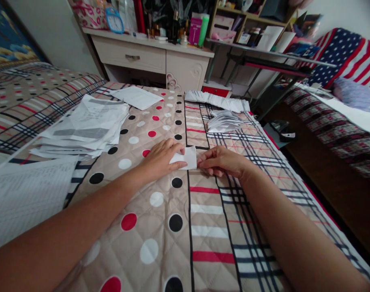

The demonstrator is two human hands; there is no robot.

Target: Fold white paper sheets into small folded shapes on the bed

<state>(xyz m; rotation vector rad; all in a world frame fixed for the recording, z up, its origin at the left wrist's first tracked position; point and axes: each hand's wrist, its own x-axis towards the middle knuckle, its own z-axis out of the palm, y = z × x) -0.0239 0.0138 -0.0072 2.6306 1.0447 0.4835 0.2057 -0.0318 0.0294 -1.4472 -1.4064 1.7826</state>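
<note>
A small piece of white folded paper (pixel 187 158) lies on the quilted bedspread in front of me. My left hand (pixel 165 156) holds it from the left, index finger over its upper side and thumb along the lower edge. Close against the paper's right edge is my right hand (pixel 219 161), its fingers curled and pinched together. Whether those fingertips grip the edge or something thin beside it is too small to tell. Beyond my right hand sits a fanned pile of folded white papers (pixel 224 121), with a long row of folded papers (pixel 217 100) behind it.
To the left is a thick stack of printed sheets (pixel 87 121), with another sheet (pixel 137 97) behind it and a lined sheet (pixel 33 194) nearer me. A white dresser (pixel 127 48) stands past the bed. A glass-topped desk (pixel 264 52) is at the back right.
</note>
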